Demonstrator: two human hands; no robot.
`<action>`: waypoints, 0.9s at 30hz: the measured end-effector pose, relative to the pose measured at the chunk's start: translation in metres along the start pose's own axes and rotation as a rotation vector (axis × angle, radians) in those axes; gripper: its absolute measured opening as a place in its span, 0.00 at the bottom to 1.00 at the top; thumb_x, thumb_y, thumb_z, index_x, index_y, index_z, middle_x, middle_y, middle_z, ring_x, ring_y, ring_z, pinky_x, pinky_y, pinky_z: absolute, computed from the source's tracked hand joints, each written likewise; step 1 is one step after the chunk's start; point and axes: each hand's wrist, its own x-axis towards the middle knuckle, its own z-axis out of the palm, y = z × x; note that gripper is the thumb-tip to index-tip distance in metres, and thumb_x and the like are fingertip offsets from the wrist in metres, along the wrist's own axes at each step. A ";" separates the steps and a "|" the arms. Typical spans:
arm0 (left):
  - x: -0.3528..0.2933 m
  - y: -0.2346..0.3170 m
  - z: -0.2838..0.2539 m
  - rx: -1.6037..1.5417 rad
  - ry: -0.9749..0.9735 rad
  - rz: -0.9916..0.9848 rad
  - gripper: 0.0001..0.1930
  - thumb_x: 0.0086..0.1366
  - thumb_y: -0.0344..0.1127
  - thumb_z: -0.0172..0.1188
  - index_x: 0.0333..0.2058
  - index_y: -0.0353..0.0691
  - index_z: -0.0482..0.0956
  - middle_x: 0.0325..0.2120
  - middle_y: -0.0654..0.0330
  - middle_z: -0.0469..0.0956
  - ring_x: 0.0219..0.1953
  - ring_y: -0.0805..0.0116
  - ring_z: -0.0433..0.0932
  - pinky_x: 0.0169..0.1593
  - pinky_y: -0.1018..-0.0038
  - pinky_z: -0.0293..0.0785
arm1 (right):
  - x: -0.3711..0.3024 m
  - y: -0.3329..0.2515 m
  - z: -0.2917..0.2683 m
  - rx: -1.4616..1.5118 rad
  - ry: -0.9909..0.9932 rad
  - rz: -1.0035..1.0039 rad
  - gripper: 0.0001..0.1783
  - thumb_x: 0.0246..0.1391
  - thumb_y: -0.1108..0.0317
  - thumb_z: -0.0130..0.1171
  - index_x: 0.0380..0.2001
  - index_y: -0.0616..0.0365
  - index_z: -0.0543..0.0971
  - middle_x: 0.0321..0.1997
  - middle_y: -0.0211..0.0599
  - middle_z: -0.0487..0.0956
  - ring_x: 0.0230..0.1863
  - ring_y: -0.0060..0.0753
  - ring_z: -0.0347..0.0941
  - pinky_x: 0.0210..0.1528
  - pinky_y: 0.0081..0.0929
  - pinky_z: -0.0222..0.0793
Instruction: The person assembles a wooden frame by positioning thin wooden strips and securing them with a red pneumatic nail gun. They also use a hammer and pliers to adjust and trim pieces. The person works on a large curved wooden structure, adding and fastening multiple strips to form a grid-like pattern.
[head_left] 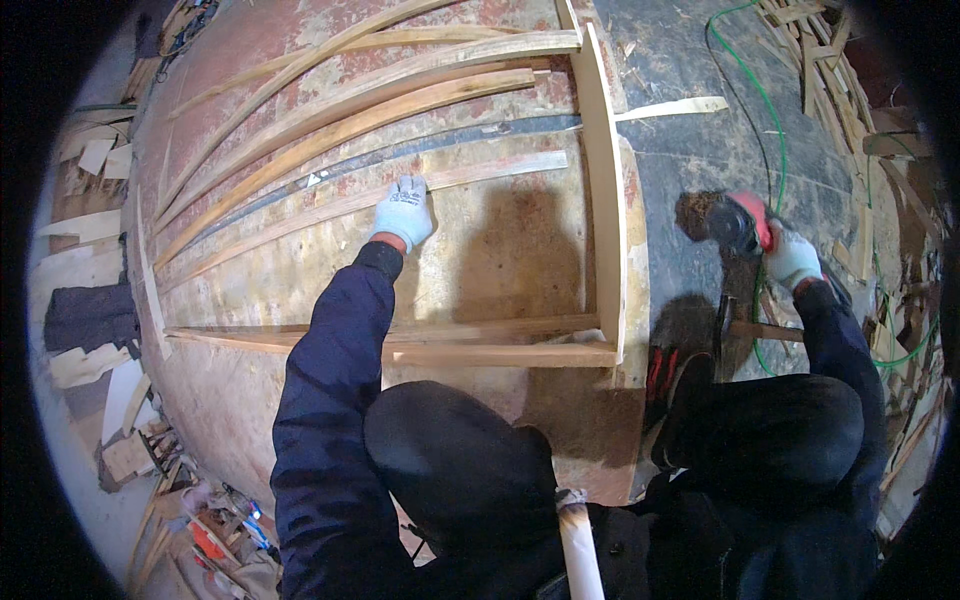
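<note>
My left hand point(405, 215), in a pale work glove, reaches into a wooden frame lying on the floor. Its fingers curl over a thin wooden strip point(500, 172) that runs lengthwise through the frame. Off to the right, my gloved right hand point(793, 257) is closed around a red and black angle grinder point(742, 222). A round brown disc point(697, 214) shows at the grinder's left end, over the dark floor sheet. Between my hands stands the frame's end board point(605, 190), and its near rail point(500, 354) lies in front of my knees.
Several long wooden slats point(400, 100) lie across the far side of the frame. A green cord point(757, 90) snakes over the dark sheet point(660, 160) at right. Wood scraps point(825, 60) pile up at far right; offcuts point(90, 235) and tools point(215, 540) lie at left.
</note>
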 end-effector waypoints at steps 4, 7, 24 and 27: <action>-0.004 -0.011 -0.009 -0.086 -0.005 0.040 0.32 0.69 0.50 0.53 0.67 0.38 0.67 0.66 0.42 0.68 0.64 0.43 0.72 0.64 0.57 0.71 | 0.061 -0.001 0.030 0.044 0.149 0.032 0.30 0.61 0.61 0.52 0.66 0.56 0.68 0.48 0.59 0.83 0.48 0.61 0.81 0.50 0.51 0.76; -0.031 -0.012 -0.015 -0.260 -0.087 -0.006 0.31 0.71 0.54 0.53 0.66 0.42 0.70 0.63 0.45 0.74 0.62 0.45 0.74 0.65 0.57 0.70 | 0.079 -0.005 0.059 -0.003 0.047 0.054 0.43 0.56 0.56 0.59 0.70 0.64 0.58 0.47 0.60 0.83 0.48 0.60 0.82 0.51 0.51 0.76; -0.287 0.011 -0.093 -0.442 0.104 -0.361 0.20 0.73 0.44 0.58 0.54 0.36 0.82 0.51 0.47 0.83 0.55 0.49 0.81 0.59 0.61 0.76 | 0.159 0.049 0.126 0.210 0.082 0.124 0.54 0.59 0.45 0.60 0.77 0.63 0.48 0.77 0.59 0.59 0.75 0.54 0.61 0.73 0.40 0.60; -0.336 -0.008 -0.115 -0.410 0.103 -0.455 0.20 0.73 0.44 0.58 0.55 0.38 0.81 0.52 0.47 0.82 0.56 0.48 0.80 0.60 0.60 0.74 | 0.187 0.062 0.113 0.204 0.062 0.152 0.55 0.58 0.43 0.58 0.78 0.59 0.46 0.77 0.59 0.59 0.75 0.57 0.61 0.72 0.43 0.61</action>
